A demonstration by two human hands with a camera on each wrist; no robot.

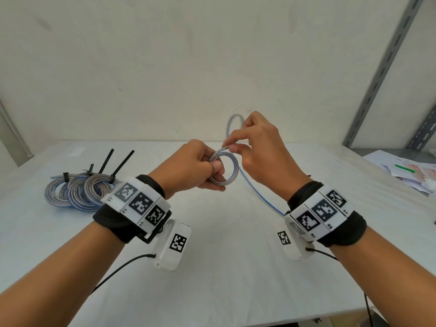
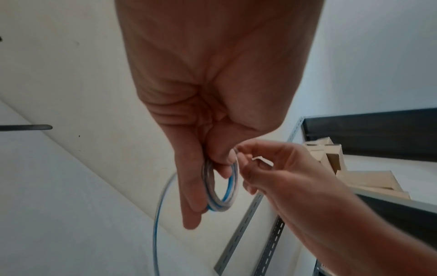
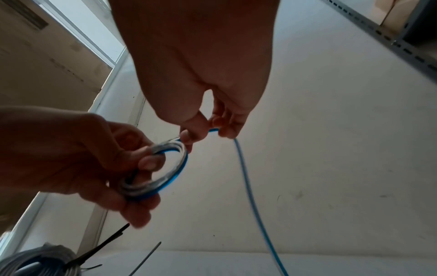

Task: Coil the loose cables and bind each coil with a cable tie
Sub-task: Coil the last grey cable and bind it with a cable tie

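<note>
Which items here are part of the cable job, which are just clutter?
In the job:
- small coil gripped by left hand
- loose cable pinched by right hand
- tied coils
- black cable ties

Lying about:
- papers
- green pen
- metal shelving

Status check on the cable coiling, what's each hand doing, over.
Left hand grips small coil. Right hand pinches loose cable, feeding it on. Tied coils lie left on table. Nothing blocking.

A workshop or storeroom: slotted-angle steel shelving (image 1: 387, 67) holding cardboard boxes (image 2: 331, 155), a white worktable (image 1: 224, 256).
</note>
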